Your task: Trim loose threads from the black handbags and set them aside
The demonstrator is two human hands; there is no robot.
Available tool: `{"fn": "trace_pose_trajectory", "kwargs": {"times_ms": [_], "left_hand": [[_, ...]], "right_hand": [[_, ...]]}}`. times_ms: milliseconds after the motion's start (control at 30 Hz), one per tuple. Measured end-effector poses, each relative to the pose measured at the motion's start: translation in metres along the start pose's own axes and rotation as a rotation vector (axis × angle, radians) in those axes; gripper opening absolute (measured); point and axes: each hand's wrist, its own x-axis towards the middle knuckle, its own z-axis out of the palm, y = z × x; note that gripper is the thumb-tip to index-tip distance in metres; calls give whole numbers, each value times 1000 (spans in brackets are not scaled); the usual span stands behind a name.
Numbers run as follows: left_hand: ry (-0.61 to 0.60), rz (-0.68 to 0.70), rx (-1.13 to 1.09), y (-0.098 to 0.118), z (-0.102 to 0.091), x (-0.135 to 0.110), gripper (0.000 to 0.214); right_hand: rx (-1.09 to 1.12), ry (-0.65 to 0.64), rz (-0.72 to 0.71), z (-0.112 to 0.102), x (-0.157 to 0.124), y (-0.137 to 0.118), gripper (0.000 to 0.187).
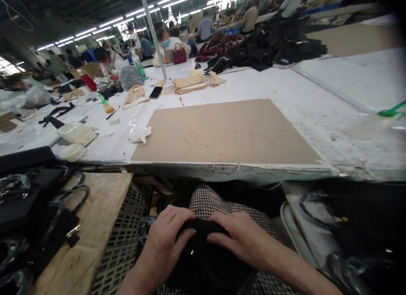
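Note:
A black bag [203, 261] rests on my lap, over checkered cloth. My left hand [166, 231] grips its upper edge from the left, thumb on the near side and fingers over the far side. From the right, my right hand [236, 235] pinches the same edge in a similar way. The two hands are a short gap apart. A plastic-wrapped handle [146, 227] shows beside my left wrist. The bag's lower part is dark, and its details are hard to make out.
Ahead is a white worktable with a brown board [218, 134]. Black bags [28, 197] with wrapped handles lie on a wooden board [104, 193] at left; more black bags [364, 227] are at right. A phone [156, 92], cut pieces [190, 83] and several people are farther back.

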Motion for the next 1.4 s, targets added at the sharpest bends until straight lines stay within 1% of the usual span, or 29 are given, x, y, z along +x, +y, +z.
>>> {"fn": "trace_pose_trajectory", "kwargs": {"times_ms": [100,167,267,333,433,667,733,867,1000,1067,1233,1300,1400], "left_hand": [[6,-22,-23,1,-2,3,20],[8,-24,-21,2,-2,5,20],[14,15,2,1,0,5,19],[19,43,21,1,3,4,20],[25,62,44,2,6,3,21],[65,30,35,9,12,5,14],[66,34,33,11,14,6,15],[87,53,36,12,16,6,12],[86,88,66,13,15,7,23],[92,106,77,13,15,8,23],[187,174,111,11,19,8,23],[203,176,123,10,21,7,21],[185,161,126,11,21,7,20]], "right_hand": [[99,71,-68,-7,-7,-4,24],[108,135,-115,-8,-11,-5,26],[28,192,-157,-4,-15,-3,21],[-16,224,-157,0,-16,-1,17],[-25,256,-142,4,-17,1,17],[18,254,-148,4,-21,1,21],[25,253,-140,4,-22,2,21],[41,268,-142,4,-23,5,22],[34,288,-159,5,-24,6,21],[20,288,-164,6,-25,6,20],[-4,295,-182,7,-27,6,18],[3,293,-180,7,-27,6,17],[20,283,-170,6,-27,6,17]]}}
